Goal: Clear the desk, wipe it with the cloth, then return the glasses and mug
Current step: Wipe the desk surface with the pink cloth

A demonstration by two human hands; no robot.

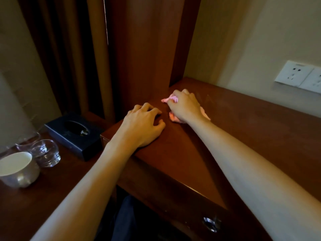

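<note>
**Right hand holding the cloth at the desk's far corner**

The desk [251,129] is lying dark and wooden, and its long axis is running from the near edge up to the right, along the wall. Its right end is being cut off by the frame. A round metal knob [211,223] is showing on its front, partly blurred.

A lower side table [57,185] is standing to the left of the desk. On it a dark box [76,136] is lying beside the desk edge, with an oval opening on top; no writing on it is readable. Something small and shiny is sitting in the opening, too dim to name.

A white socket plate [300,75] is sitting on the wall, cut off at the right.

The left hand [144,126] is resting on the desk near its left edge, fingers loosely curled with the tips touching the wood, holding nothing.

The right hand [186,106] is gripping the cloth [172,99], pressing it on the desk at the far corner, next to the wooden post. The cloth is pink and crumpled, mostly hidden under the hand, so its direction is not clear.

The mug [17,169] is standing upright at the left frame edge, partly cut off. The glasses [46,153] are standing just behind it, close together; the rear one is hard to make out.
</note>
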